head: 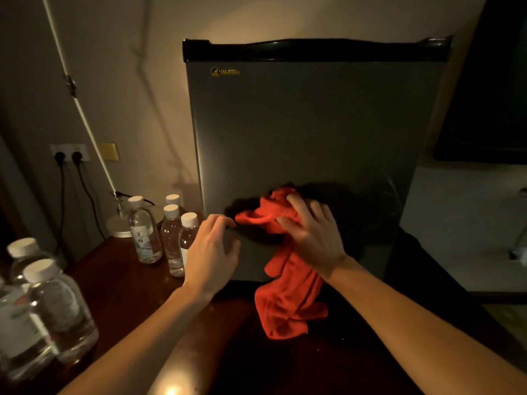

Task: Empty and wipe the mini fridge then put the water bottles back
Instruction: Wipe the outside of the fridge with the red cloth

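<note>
A grey mini fridge (310, 124) with a black top stands on the dark wooden table (119, 283), and its door is closed. My right hand (310, 232) presses a red cloth (288, 286) against the lower part of the door; the cloth hangs down to the tabletop. My left hand (212, 252) rests on the door's lower left edge with fingers curled on it. Several clear water bottles (171, 235) with white caps stand left of the fridge. More bottles (51, 306) stand at the near left.
A lamp base (119, 223) with a slanted white pole sits behind the bottles. Two black plugs sit in a wall socket (70, 155) at the left. A dark cabinet (490, 95) is at the right, with pale floor below it.
</note>
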Action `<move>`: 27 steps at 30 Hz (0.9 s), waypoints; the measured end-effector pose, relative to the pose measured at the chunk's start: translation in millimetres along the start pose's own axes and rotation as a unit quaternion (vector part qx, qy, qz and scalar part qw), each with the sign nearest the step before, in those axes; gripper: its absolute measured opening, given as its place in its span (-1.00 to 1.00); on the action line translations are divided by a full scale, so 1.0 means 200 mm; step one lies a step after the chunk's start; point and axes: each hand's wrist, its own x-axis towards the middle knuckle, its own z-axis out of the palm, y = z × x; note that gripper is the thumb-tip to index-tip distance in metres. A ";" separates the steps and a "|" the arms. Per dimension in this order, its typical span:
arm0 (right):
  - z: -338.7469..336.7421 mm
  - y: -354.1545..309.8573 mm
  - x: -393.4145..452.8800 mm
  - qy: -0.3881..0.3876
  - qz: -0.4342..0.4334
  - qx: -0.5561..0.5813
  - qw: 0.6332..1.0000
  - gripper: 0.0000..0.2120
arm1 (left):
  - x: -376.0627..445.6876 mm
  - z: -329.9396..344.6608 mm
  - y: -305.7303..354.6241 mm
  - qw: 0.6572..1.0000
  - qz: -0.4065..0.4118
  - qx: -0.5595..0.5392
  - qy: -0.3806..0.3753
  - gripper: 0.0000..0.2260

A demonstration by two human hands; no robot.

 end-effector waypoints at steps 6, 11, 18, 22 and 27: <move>0.00 0.06 -0.42 -0.140 -0.081 -0.030 0.986 -0.73 | -0.02 0.11 0.12 1.000 0.021 -0.014 -0.017 -0.74; -0.15 0.35 -0.37 -0.032 0.005 -0.036 0.999 -0.78 | 0.02 0.19 0.26 0.997 0.063 0.000 -0.040 -0.70; -0.26 0.58 -0.25 0.090 0.109 -0.035 0.989 -0.67 | 0.06 0.28 0.37 0.995 0.086 0.014 -0.058 -0.64; -0.13 0.43 -0.45 0.032 0.078 0.005 0.996 -0.69 | 0.05 0.31 0.40 0.996 0.073 0.022 -0.052 -0.65; -0.15 0.43 -0.48 -0.032 -0.013 0.008 0.999 -0.77 | 0.06 0.32 0.45 0.995 0.076 0.032 -0.059 -0.67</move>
